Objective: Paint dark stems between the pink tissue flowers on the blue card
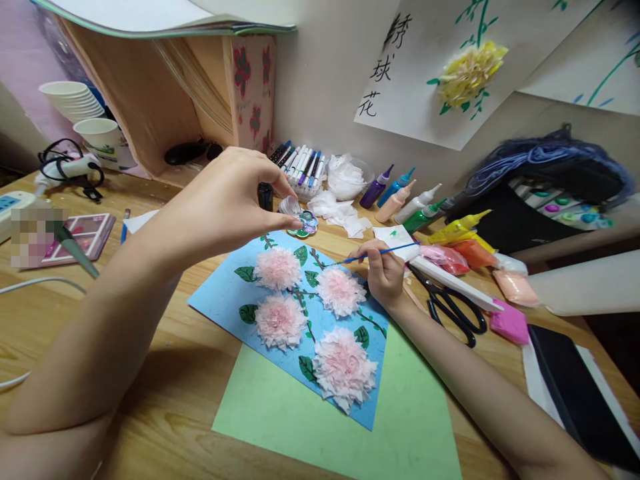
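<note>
My left hand [235,193] reaches in from the left, thumb and fingers curved around a small clear jar [289,205]. The jar is tilted above a small flower-shaped paint palette [306,225]. A thin blue paintbrush [397,249] is pinched in my right hand [385,272], its tip pointing left near a painted stem. Beneath both hands lies a blue sheet [223,293] with painted green leaves [249,314] and several pink ruffled paper flowers [280,321]. It partly covers a green sheet [280,407].
Behind the sheet stand markers [305,167], a bowl of white tissue [346,177] and paint bottles [397,202]. To the right lie black scissors [453,307] and a pink packet [509,322]. A wooden box [253,93], paper cups [97,133] and cables [65,167] are at left.
</note>
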`<state>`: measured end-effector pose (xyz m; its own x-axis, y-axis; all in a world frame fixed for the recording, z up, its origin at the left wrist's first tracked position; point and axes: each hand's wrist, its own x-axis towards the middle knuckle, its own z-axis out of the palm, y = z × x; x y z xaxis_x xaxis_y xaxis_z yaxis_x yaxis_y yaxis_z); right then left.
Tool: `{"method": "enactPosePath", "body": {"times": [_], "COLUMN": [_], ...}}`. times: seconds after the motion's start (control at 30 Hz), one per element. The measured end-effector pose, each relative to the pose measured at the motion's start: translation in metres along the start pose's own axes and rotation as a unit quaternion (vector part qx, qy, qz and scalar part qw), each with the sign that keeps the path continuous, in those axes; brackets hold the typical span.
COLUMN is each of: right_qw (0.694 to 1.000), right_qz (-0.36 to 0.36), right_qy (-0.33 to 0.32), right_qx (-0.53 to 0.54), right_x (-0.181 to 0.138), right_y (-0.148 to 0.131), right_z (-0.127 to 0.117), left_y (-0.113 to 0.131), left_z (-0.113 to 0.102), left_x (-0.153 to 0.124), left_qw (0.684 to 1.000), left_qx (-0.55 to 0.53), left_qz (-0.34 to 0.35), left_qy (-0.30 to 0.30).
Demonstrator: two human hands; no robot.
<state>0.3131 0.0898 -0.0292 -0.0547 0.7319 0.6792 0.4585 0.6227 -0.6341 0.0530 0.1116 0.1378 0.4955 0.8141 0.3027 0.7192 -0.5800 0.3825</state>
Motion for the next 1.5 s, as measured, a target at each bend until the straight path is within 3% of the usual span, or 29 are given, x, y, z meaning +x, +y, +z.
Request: {"method": "enactPosePath", "body": {"times": [0.3, 0.57, 0.7, 0.83, 1.0, 1.3, 1.5], "right_qw": [0.999, 0.997, 0.979, 0.962, 0.975, 0.981, 0.985], "right_qz": [0.027, 0.041, 0.066, -0.020, -0.080, -0.193, -0.170], "right_qy": [0.018, 0.061, 0.142, 0.188, 0.163, 0.030, -0.004], "right_qx": [0.018, 0.032, 0.129, 0.197, 0.129, -0.019, -0.036], "right_x": [-0.001, 0.002, 0.016, 0.031, 0.031, 0.028, 0.027], "right_y": [0.002, -0.001, -0.019, -0.053, -0.078, -0.089, -0.092], "right_z": [0.001, 0.002, 0.000, -0.009, -0.015, -0.025, -0.029], "left_y": [-0.002, -0.006, -0.004, 0.000, 0.004, 0.006, 0.005], "left_z": [0.001, 0.009, 0.029, 0.045, 0.048, 0.048, 0.045], "left_x": [-0.001, 0.003, 0.006, 0.007, 0.007, 0.005, 0.005], "left_qw": [0.999, 0.999, 0.997, 0.995, 0.989, 0.985, 0.984], "left_qx": [-0.027, -0.030, -0.027, -0.051, -0.103, -0.117, -0.108], "left_qz": [-0.029, 0.000, 0.006, 0.014, 0.052, 0.069, 0.066], "left_qy": [-0.010, -0.022, -0.065, -0.090, -0.090, -0.105, -0.124]}}
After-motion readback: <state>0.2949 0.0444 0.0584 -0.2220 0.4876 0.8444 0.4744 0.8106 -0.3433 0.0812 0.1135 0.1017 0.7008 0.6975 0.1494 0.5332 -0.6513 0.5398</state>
